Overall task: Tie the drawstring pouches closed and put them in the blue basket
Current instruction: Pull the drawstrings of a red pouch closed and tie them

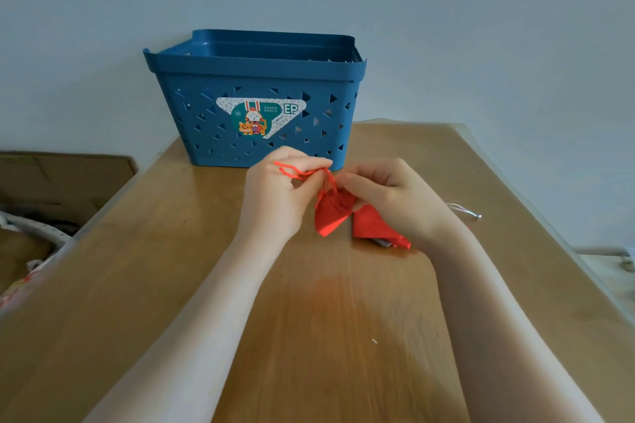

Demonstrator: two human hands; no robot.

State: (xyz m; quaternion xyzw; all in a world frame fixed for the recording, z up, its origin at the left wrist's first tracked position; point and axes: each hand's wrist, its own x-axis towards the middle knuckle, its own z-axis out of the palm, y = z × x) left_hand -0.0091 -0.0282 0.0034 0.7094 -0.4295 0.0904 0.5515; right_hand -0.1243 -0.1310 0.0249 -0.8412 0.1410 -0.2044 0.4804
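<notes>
**Cinching a soft red pouch**

The left hand point(275, 192) is pinching the thin red drawstring point(295, 171) between curled fingers, while the right hand point(388, 196) is gripping the gathered neck of the red pouch point(330, 216). The cloth is looking limp and light, so the cord is probably the best hold. A second pouch point(374, 227) is lying flat near the desk's point(343, 336) right edge, with the perforated plastic blue basket point(254, 96) standing at the far edge.

Camera: one, on my head.
Facing: forward and down over the wooden table point(171, 285).
Nearness: close; my forearms enter from 5 and 7 o'clock.
Far end: blue basket point(254, 79) at 12 o'clock, against the wall point(481, 27).
</notes>
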